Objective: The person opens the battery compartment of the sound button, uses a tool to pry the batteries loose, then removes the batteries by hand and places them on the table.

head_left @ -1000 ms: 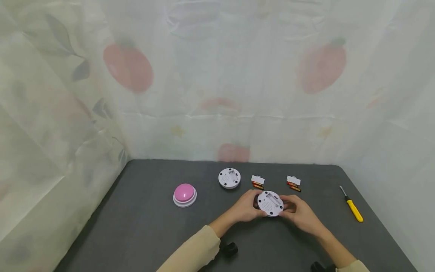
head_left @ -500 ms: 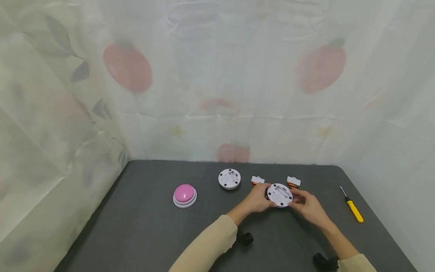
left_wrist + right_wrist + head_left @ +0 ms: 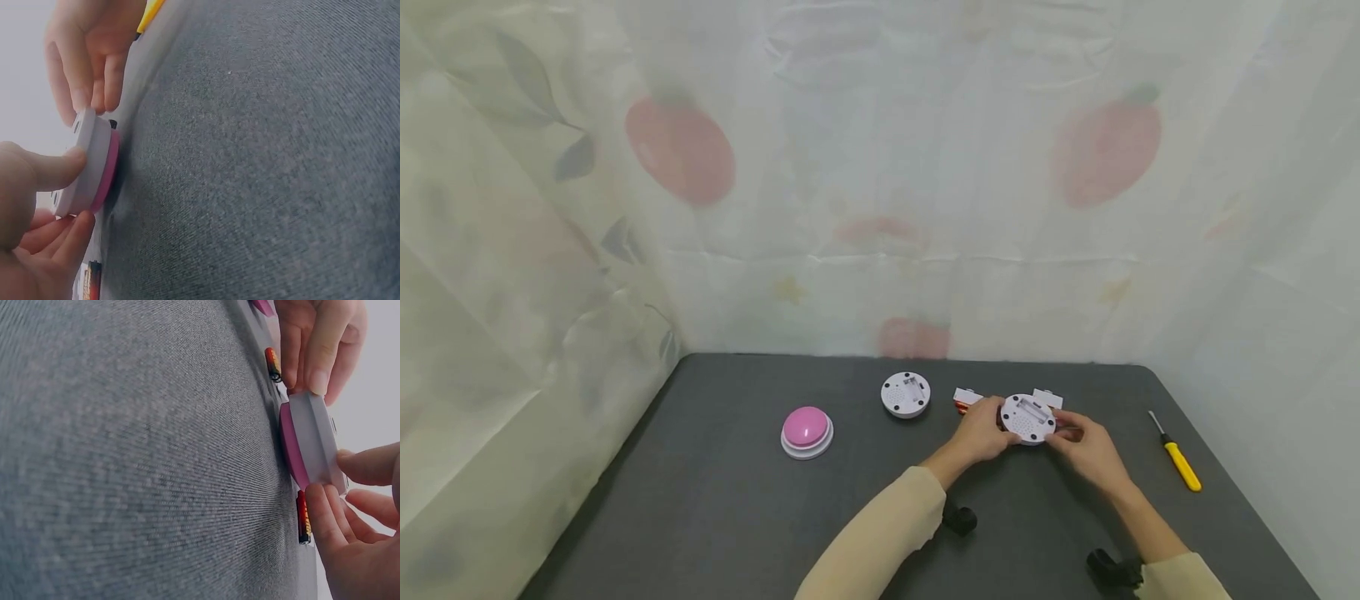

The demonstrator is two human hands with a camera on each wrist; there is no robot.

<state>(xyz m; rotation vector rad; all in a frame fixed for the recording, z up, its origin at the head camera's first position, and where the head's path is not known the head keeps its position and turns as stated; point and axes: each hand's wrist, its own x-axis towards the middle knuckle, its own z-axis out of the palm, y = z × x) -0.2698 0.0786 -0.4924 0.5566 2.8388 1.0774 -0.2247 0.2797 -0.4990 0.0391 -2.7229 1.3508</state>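
Note:
Upside down between both hands is a round push button with a white base and a pink cap. Its underside faces up and shows an uncovered battery slot. My left hand grips its left edge, thumb on the near side; my right hand pinches the right edge. The pink cap points down, close to the table in the wrist views; whether it touches I cannot tell. Behind the right hand lies a white battery cover, partly hidden by the button. A battery lies close to the right fingers.
Another upturned push button sits at the back, and a pink-topped one stands upright further left. Behind the left hand is a second battery cover with partly hidden batteries. A yellow-handled screwdriver lies at the right.
Both hands have carried the push button right and away from the body, towards the right-hand battery cover. The button and hands now hide most of the batteries there.

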